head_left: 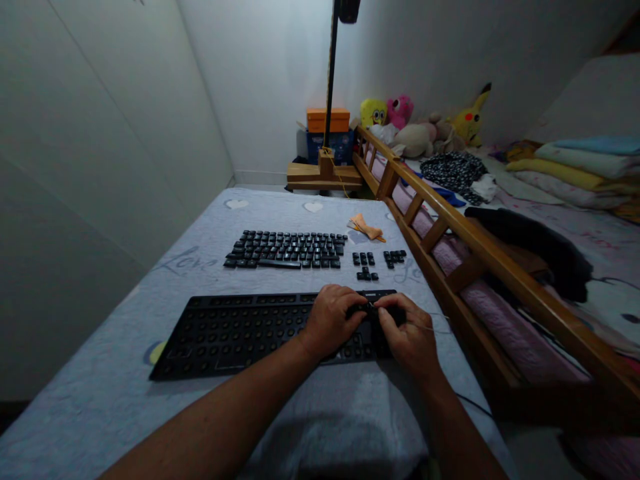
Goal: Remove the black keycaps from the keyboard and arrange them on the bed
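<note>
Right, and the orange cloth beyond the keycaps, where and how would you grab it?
I'd pinch the orange cloth at its bunched middle, coming from above: it lies loosely crumpled with flatter ends, and black keycaps sit on its near side, where a low reach might disturb them.

Keyboard base (240, 333): matt black plastic. Loose keycaps (287, 248): glossy plastic. Table cover (120, 373): soft, wrinkled cloth. Rail (453, 230): glossy wood.
</note>
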The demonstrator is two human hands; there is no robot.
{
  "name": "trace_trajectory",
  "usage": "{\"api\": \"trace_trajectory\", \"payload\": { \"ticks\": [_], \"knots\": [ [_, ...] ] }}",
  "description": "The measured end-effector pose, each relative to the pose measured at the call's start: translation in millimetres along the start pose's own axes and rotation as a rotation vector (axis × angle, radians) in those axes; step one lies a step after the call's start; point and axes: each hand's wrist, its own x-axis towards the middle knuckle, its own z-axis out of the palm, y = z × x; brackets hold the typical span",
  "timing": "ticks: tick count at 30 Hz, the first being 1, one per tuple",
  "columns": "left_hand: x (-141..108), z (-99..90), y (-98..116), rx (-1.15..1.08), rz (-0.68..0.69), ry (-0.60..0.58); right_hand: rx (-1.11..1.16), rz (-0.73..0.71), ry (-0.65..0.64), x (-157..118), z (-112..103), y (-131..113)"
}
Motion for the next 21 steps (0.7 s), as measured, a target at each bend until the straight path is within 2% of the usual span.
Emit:
{"api": "trace_trajectory", "payload": {
  "ticks": [5,10,17,21],
  "knots": [
    [0.0,-2.1,0.6,-0.013,0.012,0.036,-0.004,-0.077,0.024,0.3,-1.6,3.9],
    [1.1,-4.9,3.0,-0.039,0.021,0.046,-0.005,-0.146,-0.052,3.4,-1.9,3.2],
    [0.6,-5.7,3.7,-0.032,0.032,0.085,-0.151,-0.051,-0.144,7.3,3.9,-4.2],
    [0.1,-5.0,3.8,-0.017,0.046,0.088,-0.167,-0.001,-0.149,12.5,5.3,-5.2]
  ]
}}
